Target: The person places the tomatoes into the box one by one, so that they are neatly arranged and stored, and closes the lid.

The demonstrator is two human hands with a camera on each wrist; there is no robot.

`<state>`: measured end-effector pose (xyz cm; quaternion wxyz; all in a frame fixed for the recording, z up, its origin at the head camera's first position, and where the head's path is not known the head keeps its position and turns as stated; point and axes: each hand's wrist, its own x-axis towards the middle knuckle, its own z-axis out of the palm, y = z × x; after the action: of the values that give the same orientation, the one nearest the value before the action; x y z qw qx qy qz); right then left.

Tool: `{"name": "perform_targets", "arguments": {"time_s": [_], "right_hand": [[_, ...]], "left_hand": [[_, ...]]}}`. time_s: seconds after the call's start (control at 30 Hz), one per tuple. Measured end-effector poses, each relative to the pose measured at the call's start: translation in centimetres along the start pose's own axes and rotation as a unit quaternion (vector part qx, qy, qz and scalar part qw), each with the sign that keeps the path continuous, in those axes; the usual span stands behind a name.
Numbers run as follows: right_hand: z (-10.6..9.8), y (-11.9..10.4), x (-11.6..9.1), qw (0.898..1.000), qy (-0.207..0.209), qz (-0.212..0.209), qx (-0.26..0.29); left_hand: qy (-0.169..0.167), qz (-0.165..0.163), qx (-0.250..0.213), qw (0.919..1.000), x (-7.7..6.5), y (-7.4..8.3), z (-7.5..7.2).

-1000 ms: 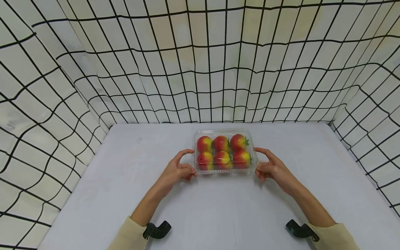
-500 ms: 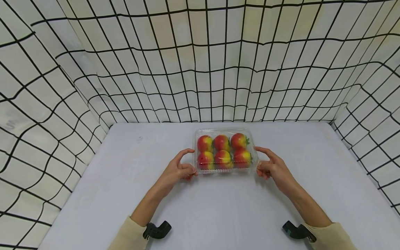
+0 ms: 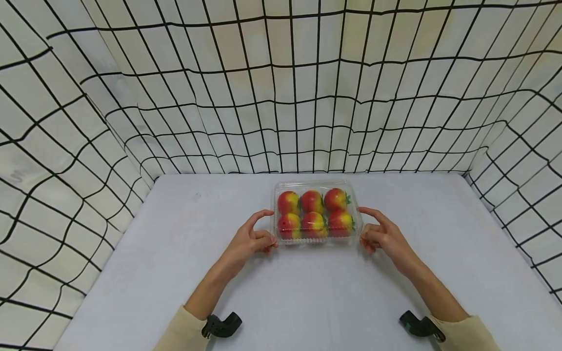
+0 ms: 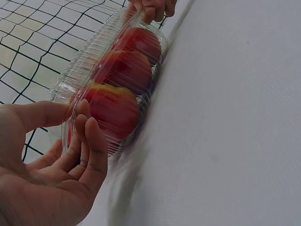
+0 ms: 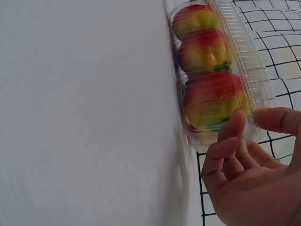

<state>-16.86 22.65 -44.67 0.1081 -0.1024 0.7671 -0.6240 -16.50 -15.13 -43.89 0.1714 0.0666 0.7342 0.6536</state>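
A clear plastic clamshell box (image 3: pixel 316 184) sits near the far side of the white table, lid down. Inside are several red and yellow fruits (image 3: pixel 313 222), some with green leaves, in two rows. My left hand (image 3: pixel 246 243) pinches the box's rim at its near left corner, forefinger stretched along the left side. At the near right corner my right hand (image 3: pixel 388 243) pinches the rim likewise. The left wrist view shows the thumb and fingers (image 4: pixel 96 146) meeting at the clear rim. In the right wrist view the rim passes between thumb and fingertips (image 5: pixel 239 122).
Black netting (image 3: pixel 307 97) over a pale backing rises behind the table and along both sides. The white tabletop (image 3: pixel 316 292) stretches in front of the box. Black devices (image 3: pixel 221 325) are strapped at both wrists, by the beige sleeves.
Hardly anything differs. My right hand's fingers shift slightly at the box's corner, and the right forearm moves a little left. The box and my left hand stay where they were.
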Motion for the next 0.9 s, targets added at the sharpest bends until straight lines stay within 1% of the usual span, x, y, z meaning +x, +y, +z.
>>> {"name": "perform_targets", "arguments": {"time_s": [0.13,0.33,0.53,0.7,0.9], "right_hand": [[-0.20,0.21,0.02,1.000,-0.001,-0.018,-0.022],[-0.24,0.27,0.11,0.999,0.002,-0.026,-0.043],[-0.32,0.41,0.23,0.999,-0.007,-0.020,-0.041],[-0.37,0.37,0.27,0.999,-0.014,-0.016,-0.039],[-0.48,0.09,0.21,0.998,-0.007,-0.015,-0.055]], "left_hand": [[-0.002,0.002,-0.003,1.0000,-0.06,-0.08,-0.03],[-0.002,0.007,-0.008,0.9999,-0.17,-0.22,-0.02],[0.004,0.004,-0.012,0.9999,-0.06,-0.35,-0.01],[0.010,-0.002,-0.011,0.9999,-0.01,-0.16,0.08],[0.007,0.000,-0.008,0.9999,-0.06,-0.04,0.08]]}}
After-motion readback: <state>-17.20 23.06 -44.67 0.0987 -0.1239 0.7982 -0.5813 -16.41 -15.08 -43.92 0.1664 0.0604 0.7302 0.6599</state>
